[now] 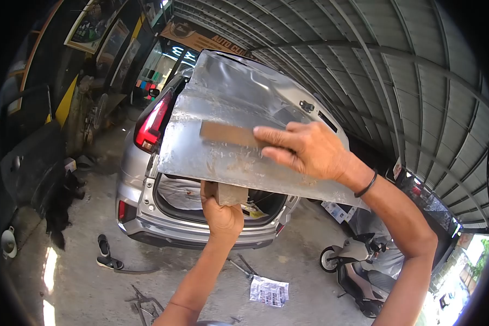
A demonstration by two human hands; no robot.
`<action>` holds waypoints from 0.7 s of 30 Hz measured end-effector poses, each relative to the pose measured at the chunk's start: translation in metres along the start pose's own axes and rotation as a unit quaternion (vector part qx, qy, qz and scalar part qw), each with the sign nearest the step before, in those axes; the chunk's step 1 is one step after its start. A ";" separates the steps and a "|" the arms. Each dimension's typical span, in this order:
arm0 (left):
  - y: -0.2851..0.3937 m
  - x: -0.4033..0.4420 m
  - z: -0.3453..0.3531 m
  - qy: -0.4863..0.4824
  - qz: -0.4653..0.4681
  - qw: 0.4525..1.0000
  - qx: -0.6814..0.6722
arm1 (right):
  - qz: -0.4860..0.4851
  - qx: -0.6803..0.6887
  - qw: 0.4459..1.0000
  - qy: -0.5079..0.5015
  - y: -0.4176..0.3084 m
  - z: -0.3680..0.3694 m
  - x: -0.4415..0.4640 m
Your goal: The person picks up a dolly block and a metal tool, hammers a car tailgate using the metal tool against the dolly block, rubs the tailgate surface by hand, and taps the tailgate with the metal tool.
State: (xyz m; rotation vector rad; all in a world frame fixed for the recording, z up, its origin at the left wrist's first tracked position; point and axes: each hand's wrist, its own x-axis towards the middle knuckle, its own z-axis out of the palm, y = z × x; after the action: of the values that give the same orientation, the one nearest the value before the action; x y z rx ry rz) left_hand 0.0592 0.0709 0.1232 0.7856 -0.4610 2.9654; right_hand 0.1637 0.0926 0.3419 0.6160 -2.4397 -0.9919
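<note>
A bare grey metal panel [195, 155] rises in front of me at the back of a silver car [131, 179]. My right hand [309, 149] is over the panel's face, its fingers on the right end of a flat brown strip [228, 134], which looks blurred. The thumb and what the fingertips grip are partly hidden. Below the panel's lower edge, my left hand [223, 214] is wrapped round a grey-brown block [232, 194], whose top goes out of sight behind the panel.
A red tail light [154, 122] is left of the panel. The open rear of the car lies below it. A scooter [364, 271] stands at the lower right. On the floor are sandals [108, 255], a printed sheet [269, 292] and metal stands [142, 304].
</note>
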 end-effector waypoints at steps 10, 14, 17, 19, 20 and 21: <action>0.014 0.007 0.002 0.006 -0.002 1.000 -0.030 | -0.014 0.045 0.997 0.064 0.005 0.002 0.010; 0.020 0.005 0.004 -0.019 0.008 0.999 -0.032 | 0.017 0.075 0.980 0.183 0.000 0.030 0.009; 0.018 0.009 -0.003 -0.029 0.025 0.999 -0.014 | -0.042 0.065 0.994 0.080 -0.014 0.018 -0.002; 0.016 0.010 -0.008 -0.018 0.017 1.000 -0.017 | -0.054 -0.085 0.994 0.032 -0.009 -0.010 0.004; 0.017 0.012 -0.008 -0.009 0.009 1.000 -0.022 | -0.021 -0.008 0.993 0.116 0.004 0.000 0.006; 0.019 0.011 -0.006 -0.014 0.006 1.000 -0.017 | -0.015 -0.007 0.992 0.122 0.006 0.019 0.005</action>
State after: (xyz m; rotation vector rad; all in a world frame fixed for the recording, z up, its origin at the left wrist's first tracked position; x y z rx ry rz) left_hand 0.0446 0.0544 0.1186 0.8245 -0.5173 2.9520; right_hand 0.1480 0.1042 0.3351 0.7261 -2.2134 -0.8888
